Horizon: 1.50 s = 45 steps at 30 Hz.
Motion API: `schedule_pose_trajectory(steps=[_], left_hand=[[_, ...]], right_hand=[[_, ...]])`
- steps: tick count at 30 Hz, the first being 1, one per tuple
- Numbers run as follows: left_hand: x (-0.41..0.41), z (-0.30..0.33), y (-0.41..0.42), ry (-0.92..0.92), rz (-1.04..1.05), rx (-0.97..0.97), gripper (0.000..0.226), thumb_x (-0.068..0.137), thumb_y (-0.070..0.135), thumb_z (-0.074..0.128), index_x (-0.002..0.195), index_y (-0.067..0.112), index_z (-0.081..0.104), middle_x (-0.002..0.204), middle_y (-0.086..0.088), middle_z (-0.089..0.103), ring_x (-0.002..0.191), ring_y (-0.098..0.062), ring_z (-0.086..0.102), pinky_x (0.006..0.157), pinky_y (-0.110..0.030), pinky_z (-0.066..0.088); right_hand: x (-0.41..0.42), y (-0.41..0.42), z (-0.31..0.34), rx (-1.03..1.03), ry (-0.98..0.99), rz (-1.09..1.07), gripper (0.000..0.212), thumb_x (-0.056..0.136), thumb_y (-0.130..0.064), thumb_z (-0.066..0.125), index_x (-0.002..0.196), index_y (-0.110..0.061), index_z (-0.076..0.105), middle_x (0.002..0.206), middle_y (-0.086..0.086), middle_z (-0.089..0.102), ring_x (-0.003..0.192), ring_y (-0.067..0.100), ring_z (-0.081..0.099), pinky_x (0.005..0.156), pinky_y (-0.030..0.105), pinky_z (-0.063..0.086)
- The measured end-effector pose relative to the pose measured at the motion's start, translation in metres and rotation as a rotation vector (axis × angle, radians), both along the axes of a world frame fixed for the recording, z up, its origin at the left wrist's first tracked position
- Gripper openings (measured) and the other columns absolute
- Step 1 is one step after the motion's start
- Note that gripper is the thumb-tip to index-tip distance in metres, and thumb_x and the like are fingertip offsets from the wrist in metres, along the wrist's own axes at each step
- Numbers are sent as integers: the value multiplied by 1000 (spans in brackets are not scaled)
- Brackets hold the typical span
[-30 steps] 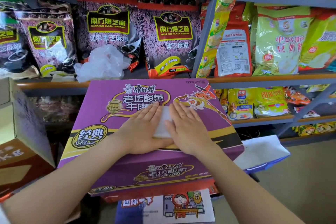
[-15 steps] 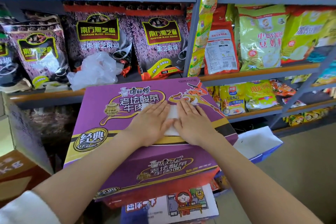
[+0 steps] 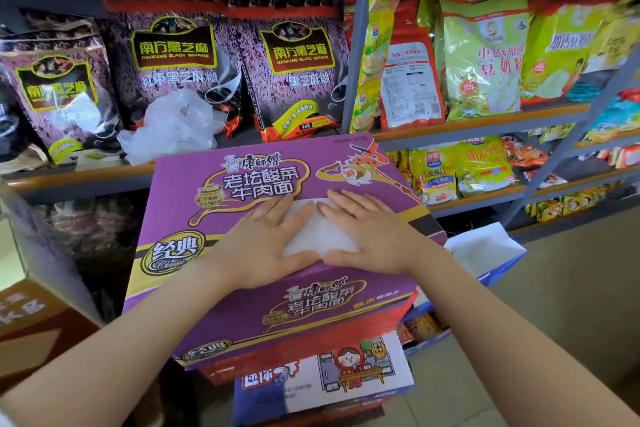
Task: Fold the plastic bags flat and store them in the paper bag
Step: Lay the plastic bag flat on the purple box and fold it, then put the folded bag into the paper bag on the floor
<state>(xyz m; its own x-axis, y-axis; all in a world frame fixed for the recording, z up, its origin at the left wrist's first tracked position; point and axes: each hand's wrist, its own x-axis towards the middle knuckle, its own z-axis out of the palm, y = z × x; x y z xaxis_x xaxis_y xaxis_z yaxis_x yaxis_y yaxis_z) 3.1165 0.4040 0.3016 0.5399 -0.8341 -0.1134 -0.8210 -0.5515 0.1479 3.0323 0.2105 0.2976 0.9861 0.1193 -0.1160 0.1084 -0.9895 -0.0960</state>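
A folded white plastic bag [image 3: 320,232] lies flat on the lid of a purple noodle carton [image 3: 194,191]. My left hand [image 3: 263,243] presses palm-down on the bag's left side and my right hand [image 3: 370,236] on its right side, fingers straight, thumbs nearly meeting at the near edge. A crumpled heap of clear plastic bags [image 3: 176,125] sits on the shelf behind the carton, to the left. A white paper bag with blue sides [image 3: 485,246] stands on the floor to the right of the carton, partly hidden by it.
Metal shelves [image 3: 353,45] packed with food pouches fill the background. Under the purple carton is a red box and a white item printed with cartoons [image 3: 329,378]. A brown carton [image 3: 38,319] stands at the left. Bare floor [image 3: 554,322] lies to the right.
My hands have slid apart across the folded bag, so more of its white surface shows between them. The view has shifted slightly left.
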Motion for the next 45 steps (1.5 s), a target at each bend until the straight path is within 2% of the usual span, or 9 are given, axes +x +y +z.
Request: schedule_pose_trajectory(steps=[3, 7, 13, 16, 20, 24, 34, 39, 45], left_hand=[[-22, -1, 6, -48, -67, 33, 113, 49, 93, 2, 146, 35, 3, 156, -10, 1, 143, -26, 7, 114, -39, 14], [-33, -20, -1, -348, -245, -181, 70, 68, 53, 60, 129, 24, 42, 127, -19, 56, 109, -35, 59, 77, -45, 53], [-61, -19, -54, -194, -303, -645, 13, 83, 35, 49, 85, 22, 51, 79, 0, 68, 73, -18, 58, 55, -25, 51], [-85, -18, -98, -191, -259, -714, 21, 84, 37, 50, 76, 18, 51, 62, 5, 55, 57, -9, 47, 44, -19, 33], [-110, -31, -167, -49, -204, -664, 25, 82, 42, 47, 75, 20, 54, 60, 10, 55, 55, -9, 46, 42, -18, 28], [-128, -60, -251, 76, -159, -417, 25, 89, 42, 40, 85, 23, 55, 74, 6, 62, 62, -13, 58, 45, -26, 39], [-76, -225, -393, 279, 305, 104, 15, 92, 25, 45, 97, 12, 50, 96, -9, 62, 86, -29, 59, 66, -38, 46], [-29, -307, -418, 244, 432, 141, 19, 91, 24, 47, 103, 10, 52, 99, -11, 62, 90, -33, 60, 68, -38, 47], [9, -390, -433, 140, 464, -58, 12, 84, 20, 56, 89, 9, 58, 86, -11, 62, 81, -33, 59, 56, -36, 47]], right_hand=[[-27, -14, -9, -74, -50, 47, 110, 63, -86, 33, 149, -29, -2, 158, -1, -10, 144, 12, -8, 116, 34, -5], [-54, -37, -24, -29, -225, 57, 82, 76, -36, 60, 147, -26, 22, 156, 7, 21, 143, 23, 22, 115, 41, 19], [-100, -84, -17, 695, -449, -175, 23, 75, -15, 69, 96, -22, 67, 112, -5, 68, 107, -2, 57, 92, 19, 46], [-115, -118, -14, 940, -458, -411, 11, 75, -8, 74, 82, -12, 66, 82, -1, 68, 73, 2, 58, 65, 15, 44], [-122, -184, -26, 1202, -523, -599, 18, 75, -2, 69, 71, -14, 57, 58, -15, 58, 56, -2, 50, 55, 11, 39], [-117, -277, -54, 1357, -553, -803, 20, 78, -3, 67, 82, -22, 64, 74, -12, 68, 68, 5, 63, 62, 19, 52], [-57, -461, -233, 1022, 59, -1048, 6, 86, -11, 57, 89, -6, 60, 91, 18, 63, 80, 32, 61, 68, 35, 49], [-2, -491, -345, 748, 369, -955, 46, 92, -22, 56, 133, -2, 46, 126, 14, 53, 120, 30, 49, 98, 34, 39], [41, -504, -480, 637, 730, -854, 17, 89, -14, 59, 103, -5, 55, 87, 13, 51, 79, 23, 50, 70, 29, 41]])
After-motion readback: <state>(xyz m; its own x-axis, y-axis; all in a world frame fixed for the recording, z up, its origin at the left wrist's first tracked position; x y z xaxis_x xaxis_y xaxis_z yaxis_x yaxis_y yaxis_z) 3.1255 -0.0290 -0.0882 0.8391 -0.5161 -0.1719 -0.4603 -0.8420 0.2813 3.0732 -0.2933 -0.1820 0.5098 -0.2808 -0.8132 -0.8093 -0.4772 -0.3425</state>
